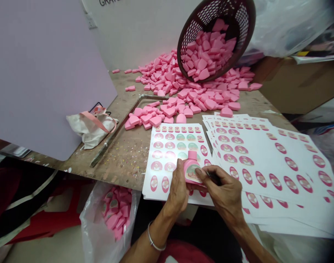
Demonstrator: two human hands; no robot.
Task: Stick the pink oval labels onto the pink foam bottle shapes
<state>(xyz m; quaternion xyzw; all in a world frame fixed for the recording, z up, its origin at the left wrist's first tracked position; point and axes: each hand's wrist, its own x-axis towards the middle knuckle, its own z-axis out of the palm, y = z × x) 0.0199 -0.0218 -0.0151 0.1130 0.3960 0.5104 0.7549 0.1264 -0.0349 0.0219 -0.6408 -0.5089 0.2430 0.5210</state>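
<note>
My left hand (pixel 178 186), a bracelet on its wrist, is closed round a small pink toy bottle (pixel 192 155) with its neck pointing up. A green half-round sticker (pixel 193 172) lies on the bottle's front. The thumb of my right hand (pixel 223 188) presses on the sticker's right side. Tucked in the fingers of that hand is a dark slim tool (pixel 215 178), whose kind I cannot make out. Beneath both hands lies a sticker sheet (pixel 162 184) with pink and green labels.
A brown mesh basket (pixel 180 47) lies tipped over, with many pink bottles (pixel 167 75) spilling out. More sticker sheets (pixel 261 146) overlap at right. A metal frame (pixel 122 124) and a cloth bag (pixel 91 133) sit at left. Below hangs a plastic bag (pixel 91 219) holding labelled pieces.
</note>
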